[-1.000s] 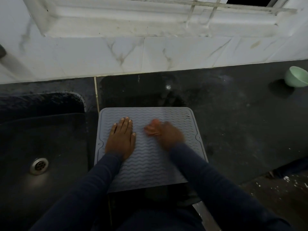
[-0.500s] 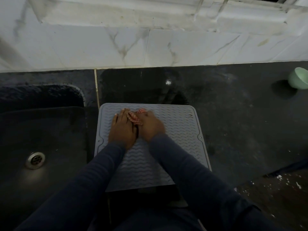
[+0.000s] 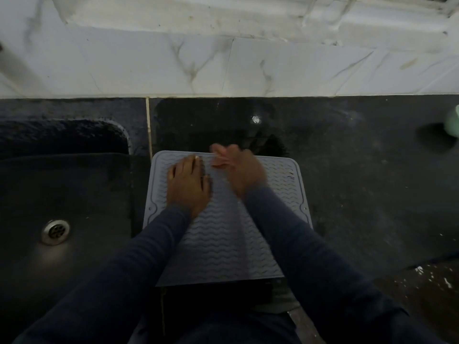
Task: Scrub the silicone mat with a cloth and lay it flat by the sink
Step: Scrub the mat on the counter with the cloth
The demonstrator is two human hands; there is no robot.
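While the sink [image 3: 74, 194] sits dark at the far left with its metal drain [image 3: 55, 231] showing in the basin floor, the silicone mat [image 3: 223, 239] lies flat on the black counter [image 3: 360, 194] just beside the sink's right rim, its long axis running away from the person toward the tiled wall [image 3: 223, 68].

Next along, the left hand [image 3: 188, 184] rests palm down on the mat's far left part, fingers stretched out and together. It grips nothing and seems only to pin the mat in place.

Just to its right, the right hand [image 3: 238, 170] is blurred with motion at the mat's far edge. It is closed around a small pinkish cloth [image 3: 219, 157], of which only a bunched bit shows past the fingers. How tightly it is held I cannot tell through the blur.

My reading is that scrubbing is under way, and the relation that matters is this: the cloth is at the far edge near the middle, so most of the mat's unscrubbed-looking surface lies toward the person and off to the right. The right hand is the nearer one for that ground, while the left is placed to steady the mat. The near edge appears to overhang the counter front, so a hard pull toward the body could slide it off.

At the far right edge a pale green bowl [image 3: 453, 122] is half out of view. No brand, label or writing can be read anywhere.
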